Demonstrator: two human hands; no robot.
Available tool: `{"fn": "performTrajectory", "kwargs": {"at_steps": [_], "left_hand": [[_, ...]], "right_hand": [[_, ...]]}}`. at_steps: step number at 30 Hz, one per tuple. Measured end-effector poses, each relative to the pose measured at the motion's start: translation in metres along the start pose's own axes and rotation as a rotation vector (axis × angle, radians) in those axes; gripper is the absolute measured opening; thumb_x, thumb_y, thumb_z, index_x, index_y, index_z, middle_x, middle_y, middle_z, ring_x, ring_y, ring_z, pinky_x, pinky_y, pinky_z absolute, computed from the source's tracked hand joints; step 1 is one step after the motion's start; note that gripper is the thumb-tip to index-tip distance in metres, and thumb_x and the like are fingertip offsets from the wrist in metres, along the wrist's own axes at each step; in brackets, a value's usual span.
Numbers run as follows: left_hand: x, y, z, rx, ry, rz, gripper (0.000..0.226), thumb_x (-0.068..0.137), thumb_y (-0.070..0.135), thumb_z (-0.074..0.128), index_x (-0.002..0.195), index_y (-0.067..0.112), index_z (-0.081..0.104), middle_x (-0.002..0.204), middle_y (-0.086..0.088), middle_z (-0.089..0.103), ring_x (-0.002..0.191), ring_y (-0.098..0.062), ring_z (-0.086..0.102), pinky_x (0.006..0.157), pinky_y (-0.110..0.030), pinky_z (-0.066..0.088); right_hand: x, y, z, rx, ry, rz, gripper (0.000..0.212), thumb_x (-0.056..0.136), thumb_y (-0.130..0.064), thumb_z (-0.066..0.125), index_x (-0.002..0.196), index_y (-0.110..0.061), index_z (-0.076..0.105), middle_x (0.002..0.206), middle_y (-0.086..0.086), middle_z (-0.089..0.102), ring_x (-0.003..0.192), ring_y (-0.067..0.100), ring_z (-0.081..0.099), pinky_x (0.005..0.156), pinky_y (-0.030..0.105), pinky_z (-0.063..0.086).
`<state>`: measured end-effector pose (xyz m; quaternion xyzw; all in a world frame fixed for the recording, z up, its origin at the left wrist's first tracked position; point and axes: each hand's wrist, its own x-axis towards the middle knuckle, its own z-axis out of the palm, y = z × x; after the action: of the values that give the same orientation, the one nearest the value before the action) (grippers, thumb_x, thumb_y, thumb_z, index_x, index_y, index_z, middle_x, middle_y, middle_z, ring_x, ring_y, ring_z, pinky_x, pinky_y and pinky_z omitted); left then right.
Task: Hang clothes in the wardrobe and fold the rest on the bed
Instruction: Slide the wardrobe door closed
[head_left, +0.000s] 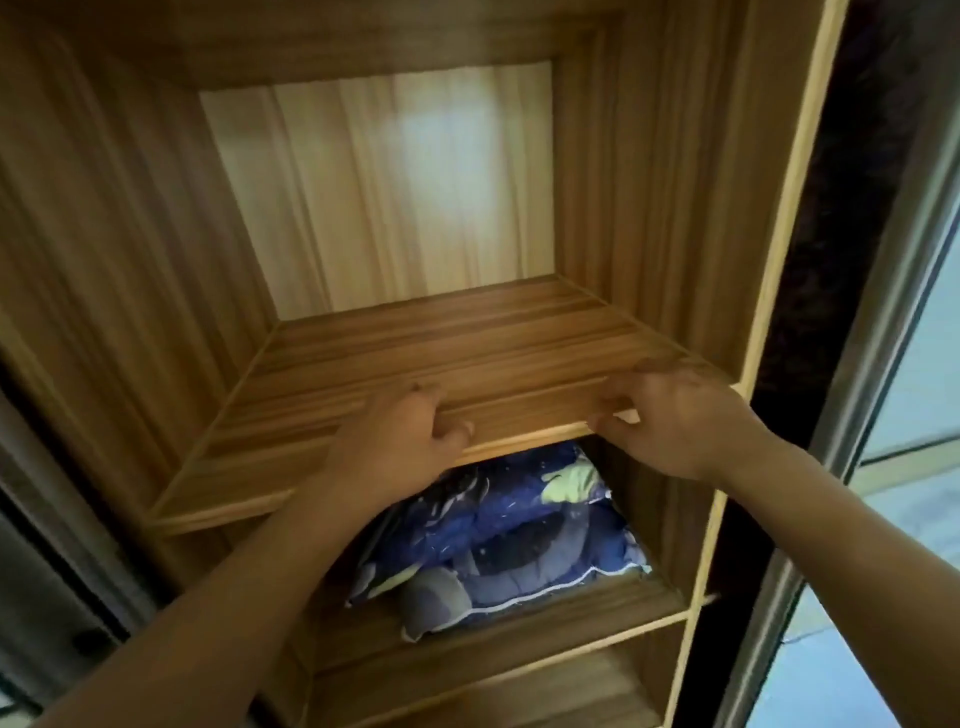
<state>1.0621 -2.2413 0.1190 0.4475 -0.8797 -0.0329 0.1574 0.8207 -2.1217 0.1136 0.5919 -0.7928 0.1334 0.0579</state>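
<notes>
I face an open wooden wardrobe and no clothes show in its upper compartment. My left hand sits at the front edge of the middle shelf, fingers curled on top and thumb against the edge. My right hand grips the same edge further right, fingers curled above and thumb below. A folded blue patterned quilt lies on the lower shelf, under my hands.
The compartment above the middle shelf has a pale back panel. A dark sliding door frame stands at the left. A window with a metal frame runs down the right side.
</notes>
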Motion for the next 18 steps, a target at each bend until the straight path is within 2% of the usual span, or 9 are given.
{"fn": "performTrajectory", "kwargs": {"at_steps": [3,5,6,8,10,13,18], "left_hand": [[-0.001,0.024,0.017,-0.063,0.003,0.211,0.044,0.094,0.053,0.054,0.127,0.024,0.062,0.120,-0.001,0.054,0.114,-0.024,0.054,0.095,-0.041,0.047],[-0.008,0.047,0.027,-0.121,0.022,0.359,0.035,0.095,0.048,0.055,0.113,0.020,0.065,0.107,-0.001,0.053,0.100,-0.025,0.057,0.086,-0.043,0.049],[-0.013,0.059,0.033,-0.154,0.021,0.425,0.034,0.095,0.047,0.055,0.113,0.020,0.065,0.105,-0.001,0.052,0.098,-0.025,0.057,0.084,-0.044,0.049],[-0.024,0.082,0.047,-0.210,0.014,0.548,0.038,0.096,0.045,0.055,0.124,0.021,0.064,0.112,0.000,0.055,0.105,-0.023,0.057,0.087,-0.043,0.050],[-0.036,0.103,0.065,-0.229,-0.030,0.641,0.041,0.096,0.045,0.054,0.129,0.023,0.061,0.116,0.002,0.055,0.111,-0.020,0.055,0.087,-0.042,0.051],[-0.053,0.136,0.097,-0.267,-0.154,0.758,0.039,0.097,0.047,0.053,0.128,0.025,0.060,0.116,0.004,0.056,0.109,-0.018,0.057,0.082,-0.036,0.051],[-0.087,0.201,0.150,-0.253,-0.346,0.955,0.045,0.097,0.050,0.052,0.135,0.026,0.056,0.122,0.004,0.057,0.107,-0.020,0.060,0.083,-0.038,0.053]], "right_hand": [[-0.039,-0.007,0.002,-0.003,0.004,0.135,0.057,0.083,-0.070,0.049,0.129,-0.037,0.059,0.134,0.000,0.054,0.128,0.030,0.050,0.099,0.046,0.048],[-0.068,-0.007,0.006,-0.017,0.008,0.235,0.054,0.085,-0.066,0.053,0.131,-0.038,0.056,0.135,-0.001,0.051,0.126,0.031,0.050,0.099,0.046,0.048],[-0.083,-0.006,0.008,-0.015,0.007,0.280,0.056,0.084,-0.068,0.050,0.131,-0.039,0.055,0.131,-0.001,0.052,0.123,0.031,0.053,0.096,0.046,0.050],[-0.118,0.004,0.013,-0.002,-0.032,0.395,0.056,0.086,-0.069,0.048,0.132,-0.038,0.054,0.123,-0.001,0.055,0.115,0.028,0.058,0.091,0.045,0.053],[-0.159,0.017,0.015,-0.003,-0.098,0.523,0.053,0.091,-0.066,0.051,0.136,-0.038,0.052,0.123,-0.002,0.056,0.114,0.026,0.059,0.092,0.045,0.053],[-0.226,0.035,0.020,0.001,-0.138,0.708,0.054,0.091,-0.065,0.053,0.137,-0.037,0.052,0.128,-0.002,0.057,0.115,0.023,0.059,0.096,0.045,0.052],[-0.334,0.051,0.034,0.037,-0.187,1.019,0.050,0.090,-0.062,0.059,0.133,-0.036,0.056,0.134,0.000,0.059,0.119,0.023,0.059,0.098,0.042,0.050]]}}
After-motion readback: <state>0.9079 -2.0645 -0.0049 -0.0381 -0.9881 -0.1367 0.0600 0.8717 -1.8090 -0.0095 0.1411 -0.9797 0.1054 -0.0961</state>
